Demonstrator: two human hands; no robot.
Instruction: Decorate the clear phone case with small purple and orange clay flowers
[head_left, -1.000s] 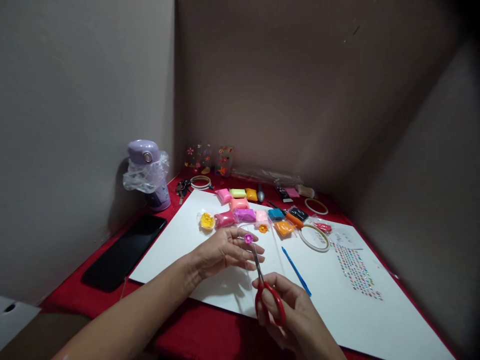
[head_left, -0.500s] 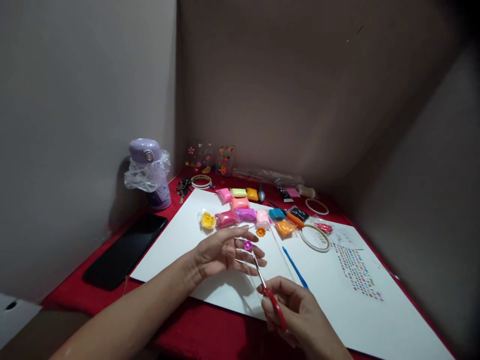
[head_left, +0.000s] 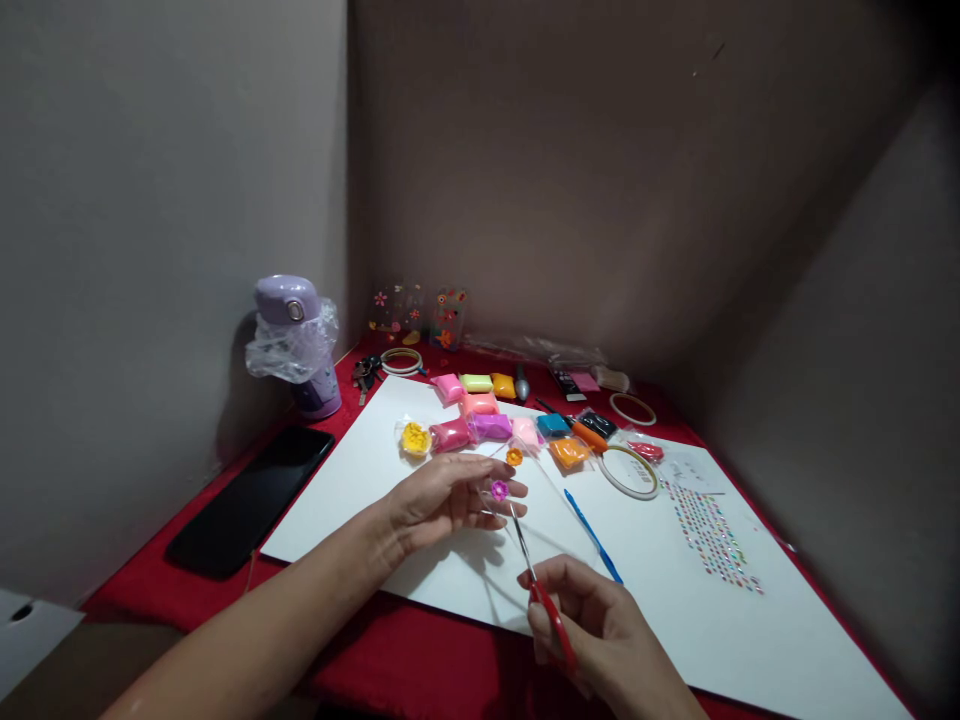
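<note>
Between the 2 hands, a purple flower [head_left: 499, 490] sits before the left hand [head_left: 444, 497], apparently on a clear sheet [head_left: 541, 508]. Left fingers are spread and partly bent; can't tell how firmly they hold the sheet. Right hand [head_left: 604, 612] grips red-handled scissors [head_left: 546, 605], tips right by the flower, contact unclear. Honestly, bracing both wrists and using tiny nudges should work best, since soft petals would probably dent. Orange flower [head_left: 514, 457] is close by, so watch it. Farther out: clay packets [head_left: 491, 427], a blue tool [head_left: 592, 536].
</note>
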